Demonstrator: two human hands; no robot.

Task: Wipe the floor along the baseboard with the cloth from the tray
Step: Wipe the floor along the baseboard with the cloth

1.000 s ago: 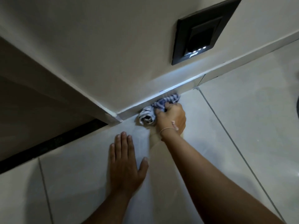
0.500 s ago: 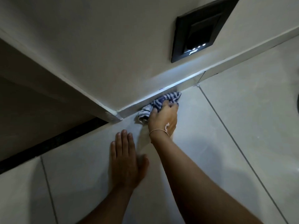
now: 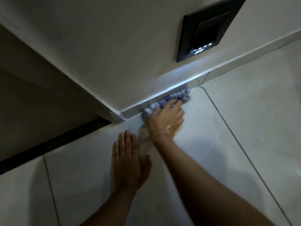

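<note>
A blue-and-white checked cloth (image 3: 176, 96) lies bunched on the pale tiled floor (image 3: 219, 136), pressed against the white baseboard (image 3: 164, 94). My right hand (image 3: 167, 119) grips the cloth from above, fingers pointing to the wall; hand and cloth are motion-blurred. My left hand (image 3: 128, 162) rests flat on the floor, palm down and fingers together, just left of my right forearm and a hand's length from the wall corner (image 3: 118, 117). The tray is not in view.
A black wall plate (image 3: 206, 28) with small white lights sits on the wall above the baseboard. A dark strip (image 3: 53, 141) runs along the floor left of the corner. Grout lines cross the tiles right of the cloth.
My right hand has slid the cloth to the right along the baseboard, now blurred with motion. My left hand stays flat on the same spot of floor.
</note>
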